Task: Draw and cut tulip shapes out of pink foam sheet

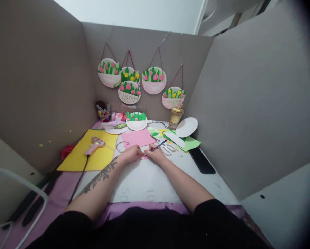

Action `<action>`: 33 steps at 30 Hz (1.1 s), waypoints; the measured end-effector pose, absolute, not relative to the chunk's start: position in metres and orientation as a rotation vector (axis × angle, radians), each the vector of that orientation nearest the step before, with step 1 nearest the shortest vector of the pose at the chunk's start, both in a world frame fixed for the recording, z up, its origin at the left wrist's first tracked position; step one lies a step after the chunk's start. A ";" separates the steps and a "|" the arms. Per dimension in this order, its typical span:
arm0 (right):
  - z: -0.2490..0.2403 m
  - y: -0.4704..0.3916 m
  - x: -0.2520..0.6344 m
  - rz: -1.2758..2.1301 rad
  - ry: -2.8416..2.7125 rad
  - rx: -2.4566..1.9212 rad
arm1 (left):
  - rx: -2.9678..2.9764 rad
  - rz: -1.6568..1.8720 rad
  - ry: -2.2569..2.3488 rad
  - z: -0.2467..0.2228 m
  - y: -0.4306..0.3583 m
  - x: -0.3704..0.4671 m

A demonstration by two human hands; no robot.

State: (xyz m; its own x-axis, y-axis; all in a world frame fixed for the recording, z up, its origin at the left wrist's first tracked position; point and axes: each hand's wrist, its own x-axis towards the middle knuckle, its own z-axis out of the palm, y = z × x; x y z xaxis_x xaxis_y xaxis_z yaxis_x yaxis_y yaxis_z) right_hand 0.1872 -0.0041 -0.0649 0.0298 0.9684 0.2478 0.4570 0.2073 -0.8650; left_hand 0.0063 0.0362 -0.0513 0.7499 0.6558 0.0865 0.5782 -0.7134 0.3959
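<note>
My right hand (156,154) grips a blue pencil (160,145) with its tip down on a small pink paper piece (143,157) lying on the white mat (144,183). Fingers of my left hand (132,152) press that pink piece flat from the left. The two hands almost touch over the paper. White-handled scissors (166,147) lie just beyond my right hand. A pink paper sheet (138,137) sits behind the hands.
A pink glue gun (94,146) rests on a yellow sheet (88,155) at left, its cord running toward me. Paper plates (186,127), green paper (189,142), a jar (175,117) and a black phone (201,160) stand right. Flower-plate crafts (130,81) hang on the back cardboard wall.
</note>
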 end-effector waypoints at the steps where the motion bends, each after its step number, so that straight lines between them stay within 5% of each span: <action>1: -0.065 -0.004 0.187 0.731 -1.576 -1.384 | 2.607 0.317 0.947 -0.051 0.036 0.006; 33: -0.074 0.007 0.198 0.780 -1.443 -1.288 | 2.601 0.333 0.950 -0.048 0.033 0.006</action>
